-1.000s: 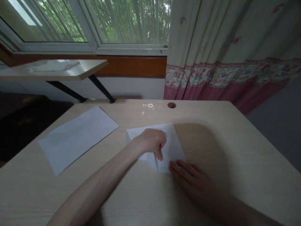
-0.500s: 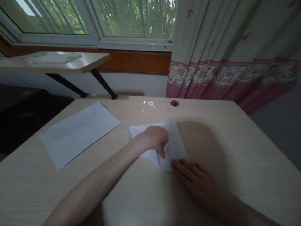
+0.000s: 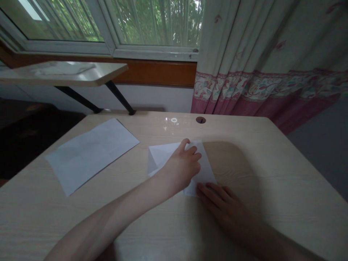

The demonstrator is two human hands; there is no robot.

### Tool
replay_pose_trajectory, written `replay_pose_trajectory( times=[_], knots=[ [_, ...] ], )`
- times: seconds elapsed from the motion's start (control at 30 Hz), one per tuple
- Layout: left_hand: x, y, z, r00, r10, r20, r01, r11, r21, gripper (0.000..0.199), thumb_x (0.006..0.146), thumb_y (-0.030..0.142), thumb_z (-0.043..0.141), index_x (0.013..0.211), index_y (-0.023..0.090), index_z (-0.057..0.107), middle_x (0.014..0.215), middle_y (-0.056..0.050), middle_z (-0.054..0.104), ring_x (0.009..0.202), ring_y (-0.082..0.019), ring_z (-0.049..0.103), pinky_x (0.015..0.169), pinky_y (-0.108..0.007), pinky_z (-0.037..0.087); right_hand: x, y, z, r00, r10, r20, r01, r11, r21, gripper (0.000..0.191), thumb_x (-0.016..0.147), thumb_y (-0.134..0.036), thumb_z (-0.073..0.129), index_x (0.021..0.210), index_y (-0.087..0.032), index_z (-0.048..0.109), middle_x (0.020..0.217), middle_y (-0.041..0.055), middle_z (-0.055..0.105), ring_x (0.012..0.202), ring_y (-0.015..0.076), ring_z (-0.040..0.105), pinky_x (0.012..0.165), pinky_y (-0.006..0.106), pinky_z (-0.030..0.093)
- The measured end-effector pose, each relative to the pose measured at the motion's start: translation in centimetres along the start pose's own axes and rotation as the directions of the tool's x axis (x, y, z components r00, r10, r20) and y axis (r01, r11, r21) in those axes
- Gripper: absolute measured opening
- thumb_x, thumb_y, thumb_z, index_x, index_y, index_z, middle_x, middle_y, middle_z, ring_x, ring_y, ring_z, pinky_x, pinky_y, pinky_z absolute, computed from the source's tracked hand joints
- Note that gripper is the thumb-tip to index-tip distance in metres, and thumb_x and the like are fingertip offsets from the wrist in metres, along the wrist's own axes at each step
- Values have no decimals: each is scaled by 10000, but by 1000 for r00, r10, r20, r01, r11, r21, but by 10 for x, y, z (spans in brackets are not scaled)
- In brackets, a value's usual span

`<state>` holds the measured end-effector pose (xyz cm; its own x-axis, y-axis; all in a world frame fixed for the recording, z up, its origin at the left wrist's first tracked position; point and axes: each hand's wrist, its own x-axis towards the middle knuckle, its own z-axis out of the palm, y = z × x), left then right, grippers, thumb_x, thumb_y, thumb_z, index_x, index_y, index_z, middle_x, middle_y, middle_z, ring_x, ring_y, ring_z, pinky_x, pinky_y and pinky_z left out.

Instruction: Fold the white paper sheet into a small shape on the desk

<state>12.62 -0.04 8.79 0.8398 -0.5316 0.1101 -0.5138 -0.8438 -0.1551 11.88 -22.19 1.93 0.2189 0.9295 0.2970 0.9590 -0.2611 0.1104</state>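
A folded white paper [image 3: 205, 165] lies flat near the middle of the wooden table, with a triangular fold showing at its left end. My left hand [image 3: 186, 163] is over the paper, its fingers bent and spread apart, nothing visible between them; its wrist and palm cover part of the sheet. My right hand [image 3: 223, 203] rests with its fingers stretched out on the paper's lower right corner.
Another white sheet [image 3: 95, 152] lies on the left of the table [image 3: 272, 163]. A raised shelf [image 3: 108, 72] on black supports stands at the back left. Behind the table are a round hole [image 3: 201, 120] near its edge, a window and a curtain [image 3: 231, 87].
My left hand has turned, and its fingers have gone from curled to spread, reaching up toward the paper's top edge. My right hand has hardly moved.
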Motion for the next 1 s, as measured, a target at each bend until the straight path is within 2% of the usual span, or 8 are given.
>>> replay_pose_trajectory(
  times=[0.1,0.2,0.3,0.4,0.47,0.63,0.8,1.0],
  knots=[
    [-10,3,0,993,-25,-119,23,1000,-16,123,764,191,674,648,229,687,1029,-17,678,1022,-236,553,1094,-552,135,-1,-1,2,1000,9,-19,-9,1000,17,419,924,-38,325,1238,-133,586,1280,76,621,1095,229,574,858,371,488],
    [-23,9,1,962,-81,-262,88,996,12,139,838,215,609,725,234,688,1316,-6,580,1241,-262,449,1126,-600,-64,-1,-2,5,999,24,-41,-23,999,24,403,930,-43,327,1218,-130,595,1263,78,630,1083,233,573,853,375,481],
    [-41,21,8,915,-118,-385,152,987,60,166,905,229,541,984,248,686,1426,3,493,1301,-225,408,1155,-519,-123,-1,-3,7,998,29,-50,-28,999,20,385,937,-57,345,1225,-133,588,1259,81,630,1087,233,568,867,380,470],
    [-57,33,21,894,-227,-387,218,974,-69,336,899,363,560,1199,224,615,1485,-76,410,1349,-277,359,1163,-545,-24,0,-3,6,999,18,-43,-17,1000,16,375,940,-64,356,1233,-127,581,1254,84,633,1085,227,570,873,374,464],
    [-63,37,30,867,-305,-394,273,952,-137,448,879,369,587,1292,199,554,1503,-124,365,1374,-304,319,1161,-549,31,1,-2,4,1000,16,-19,-16,1000,10,373,936,-66,367,1241,-123,574,1265,87,625,1089,229,569,874,379,463],
    [-67,39,43,804,-432,-408,371,901,-224,576,836,414,638,1349,189,504,1507,-162,315,1407,-368,226,1145,-596,68,1,-2,2,999,23,-24,-23,1000,13,365,938,-79,383,1243,-136,575,1262,80,628,1089,226,570,869,377,465],
    [-67,40,41,809,-478,-342,404,875,-267,631,799,468,666,1353,214,505,1523,-141,303,1406,-388,223,1136,-626,65,2,-2,1,998,24,-52,-23,1000,11,408,939,-42,311,1218,-132,595,1241,68,643,1068,221,576,860,362,466],
    [-70,39,41,815,-499,-294,423,859,-288,609,802,466,668,1347,238,520,1515,-118,335,1407,-371,240,1144,-610,83,0,-2,2,1000,15,-7,-15,1000,12,393,932,-53,354,1251,-130,570,1255,91,631,1094,224,570,870,372,469]
  ],
)
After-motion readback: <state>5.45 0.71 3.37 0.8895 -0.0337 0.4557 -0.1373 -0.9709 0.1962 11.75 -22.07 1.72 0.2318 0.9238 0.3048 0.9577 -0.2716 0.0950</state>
